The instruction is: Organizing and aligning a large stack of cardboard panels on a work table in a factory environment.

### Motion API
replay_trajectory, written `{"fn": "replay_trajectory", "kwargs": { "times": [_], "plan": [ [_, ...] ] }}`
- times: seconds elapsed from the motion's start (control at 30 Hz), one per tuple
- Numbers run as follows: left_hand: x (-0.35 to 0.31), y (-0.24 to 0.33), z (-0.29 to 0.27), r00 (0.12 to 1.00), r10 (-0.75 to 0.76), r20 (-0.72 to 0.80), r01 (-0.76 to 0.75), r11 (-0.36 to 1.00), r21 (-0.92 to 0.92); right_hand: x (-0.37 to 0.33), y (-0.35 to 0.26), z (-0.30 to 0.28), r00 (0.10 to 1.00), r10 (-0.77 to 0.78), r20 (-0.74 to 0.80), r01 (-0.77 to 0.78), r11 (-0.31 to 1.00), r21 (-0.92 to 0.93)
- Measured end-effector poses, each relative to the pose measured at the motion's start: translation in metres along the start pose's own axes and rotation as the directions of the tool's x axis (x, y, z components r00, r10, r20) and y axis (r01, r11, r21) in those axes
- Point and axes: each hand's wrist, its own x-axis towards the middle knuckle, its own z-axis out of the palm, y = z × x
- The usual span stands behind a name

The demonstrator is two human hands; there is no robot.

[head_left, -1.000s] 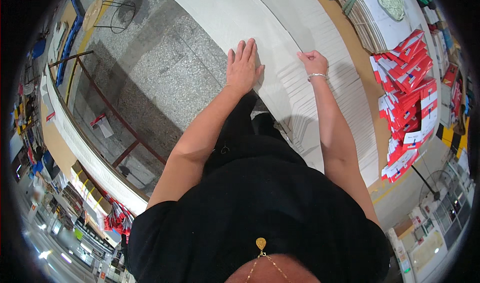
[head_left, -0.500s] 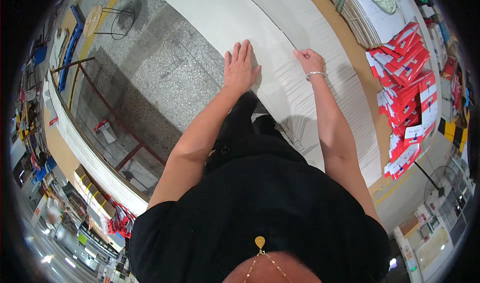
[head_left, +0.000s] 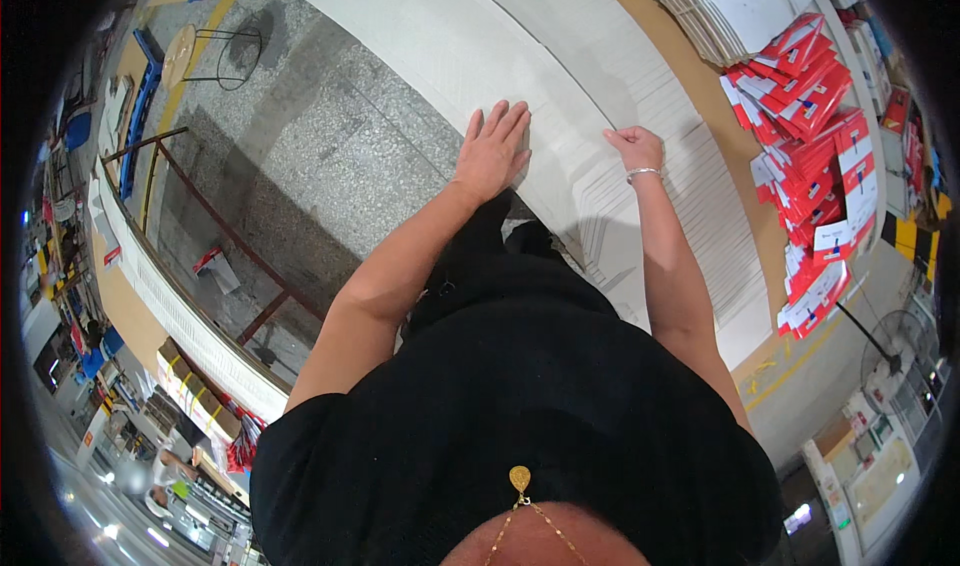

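Note:
A long white sheet (head_left: pixel 440 41) covers the left part of the table, its right edge running as a thin dark line to my right hand. My left hand (head_left: pixel 490 154) lies flat on this sheet close to the table's left edge, fingers stretched out. With thumb and fingertips, my right hand (head_left: pixel 638 149) is closed in a pinch on the sheet's right edge. Beneath and to the right shows a pale layered stack (head_left: pixel 690 166) with many fine parallel lines.
Red and white flat packets (head_left: pixel 810 86) are heaped along the table's right side, beside bundled cardboard (head_left: pixel 690 11). Brown board (head_left: pixel 735 141) borders the stack. To the left, a round stool (head_left: pixel 180 54) and a metal frame (head_left: pixel 225 228) stand on the speckled floor.
Both hands have moved nearer to my body over the table. The right hand keeps its pinch at the sheet's edge, and the left stays flat. The view has shifted slightly.

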Motion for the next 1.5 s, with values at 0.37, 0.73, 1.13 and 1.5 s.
{"fn": "replay_trajectory", "kwargs": {
  "times": [0.37,0.73,1.13,1.5],
  "plan": [
    [-0.001,-0.001,0.0,0.999,-0.031,-0.009,0.031,0.999,-0.027,0.0,-0.007,0.005,0.999,0.03,-0.016,-0.031,0.999,-0.044],
    [0.002,-0.001,-0.002,0.997,-0.073,-0.004,0.073,0.997,-0.002,0.009,-0.006,0.018,0.996,-0.071,-0.054,0.072,0.997,0.005],
    [0.001,0.002,0.001,0.999,-0.052,-0.016,0.053,0.997,0.063,0.007,-0.025,0.014,0.999,0.028,-0.045,-0.035,0.989,-0.146],
    [-0.015,0.043,0.005,0.989,0.133,0.064,-0.131,0.991,-0.033,-0.002,0.035,-0.03,0.97,-0.166,0.18,0.177,0.983,-0.049]
  ]
}}
